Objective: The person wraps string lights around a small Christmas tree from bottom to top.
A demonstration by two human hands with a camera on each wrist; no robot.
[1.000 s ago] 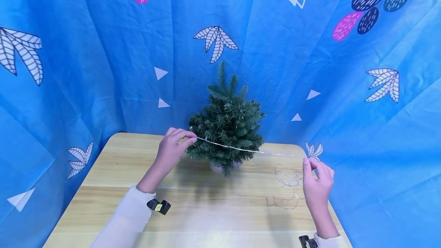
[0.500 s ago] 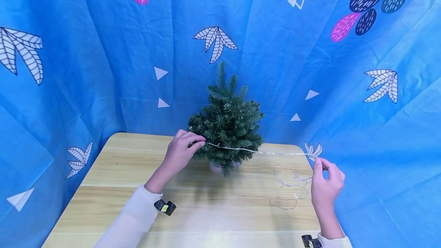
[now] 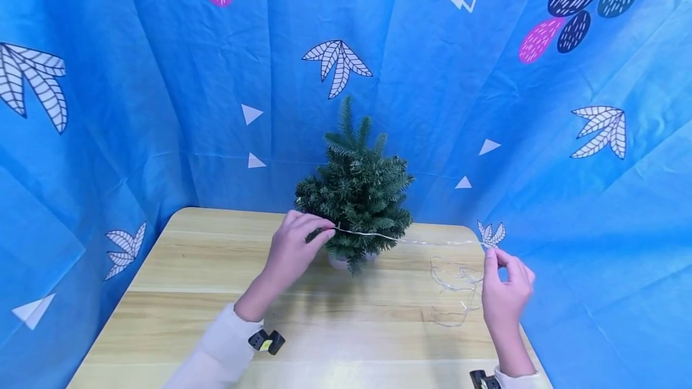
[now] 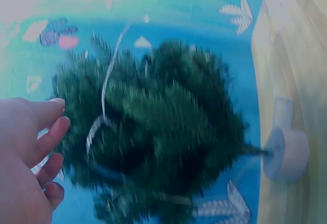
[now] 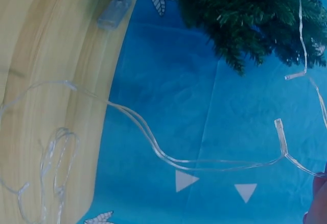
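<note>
A string of fairy lights [image 3: 373, 234] on thin clear wire stretches between both hands, crossing in front of a small green artificial fir tree [image 3: 357, 191]. My left hand [image 3: 296, 245] pinches it between thumb and fingertips beside the lower branches; in the blurred left wrist view the hold is unclear. At the right, my right hand [image 3: 507, 290] pinches the wire with thumb and forefinger. Several small clear bulbs sit along it, one bulb [image 5: 280, 132] near the right fingertips. More wire [image 5: 53, 168] hangs from the right hand and lies in loose loops on the table.
The light wood table [image 3: 216, 311] carries the tree on its pale round base [image 3: 339, 262]. Blue patterned cloth [image 3: 162, 77] hangs close behind and along both sides. Black wrist cameras [image 3: 267, 342] sit at the cuffs.
My left hand has moved right and slightly nearer, its fingertips now before the lower left branches. The right hand shifted right, then slightly back. The wire between them spans a shorter length.
</note>
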